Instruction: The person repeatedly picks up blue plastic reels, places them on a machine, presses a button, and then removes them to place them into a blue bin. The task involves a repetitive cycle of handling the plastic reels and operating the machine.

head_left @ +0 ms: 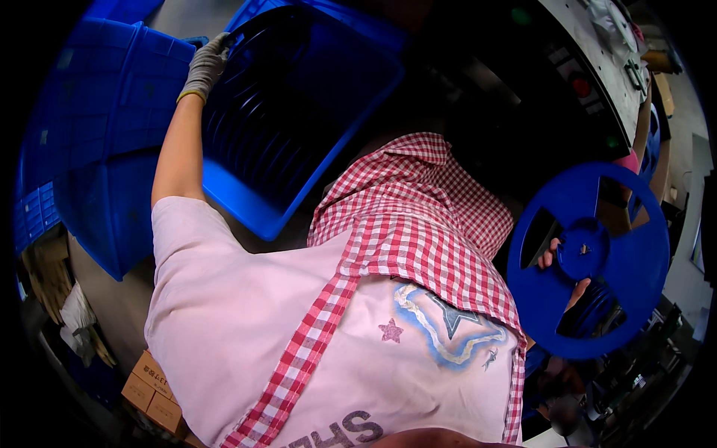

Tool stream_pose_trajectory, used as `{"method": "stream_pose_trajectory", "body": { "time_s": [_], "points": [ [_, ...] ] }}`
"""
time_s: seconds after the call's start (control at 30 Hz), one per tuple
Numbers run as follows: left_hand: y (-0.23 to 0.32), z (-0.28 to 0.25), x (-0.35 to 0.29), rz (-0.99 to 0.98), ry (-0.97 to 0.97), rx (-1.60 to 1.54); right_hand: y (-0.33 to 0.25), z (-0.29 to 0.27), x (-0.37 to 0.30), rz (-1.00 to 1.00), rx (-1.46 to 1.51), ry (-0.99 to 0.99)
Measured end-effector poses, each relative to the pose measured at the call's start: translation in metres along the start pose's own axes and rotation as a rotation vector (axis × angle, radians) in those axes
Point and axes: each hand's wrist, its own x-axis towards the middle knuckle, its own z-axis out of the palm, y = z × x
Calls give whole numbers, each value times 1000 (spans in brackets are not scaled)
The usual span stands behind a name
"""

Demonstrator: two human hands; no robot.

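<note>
My left hand point(206, 69), in a grey knitted glove with a yellow cuff, reaches to the far left. Its fingers are closed at the edge of a thin black reel point(261, 37), the topmost in a row of several black reels point(258, 142) inside a blue plastic bin point(340, 145). At the right, a large blue reel point(646, 246) with cut-out windows stands tilted on edge. The fingers of my right hand point(547, 255) show through its windows, gripping it around the hub; the rest of that hand is hidden behind the reel.
Stacked blue crates point(82, 97) stand at the left, close beside my left forearm. A dark machine point(538, 97) with a red button and a pale top point(590, 45) is at the far right. Cardboard boxes point(153, 392) sit at the lower left.
</note>
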Motion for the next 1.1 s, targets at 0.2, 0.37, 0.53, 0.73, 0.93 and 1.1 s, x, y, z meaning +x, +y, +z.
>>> {"method": "stream_pose_trajectory", "body": {
  "time_s": [0.2,0.37,0.53,0.73,0.93,1.1],
  "points": [
    [-11,-28,16,-65,46,5,9,13,7,46,42,-18],
    [-5,-18,26,-78,24,34,10,20,7,68,79,-30],
    [50,-76,37,-5,-59,-76,10,20,20,41,226,-130],
    [282,-225,73,561,269,-421,2,18,22,-141,285,-299],
    [413,-193,195,243,-61,160,-25,31,-5,-285,201,-175],
    [360,-106,316,98,-474,572,-28,46,-45,-375,129,4]
  ]
}}
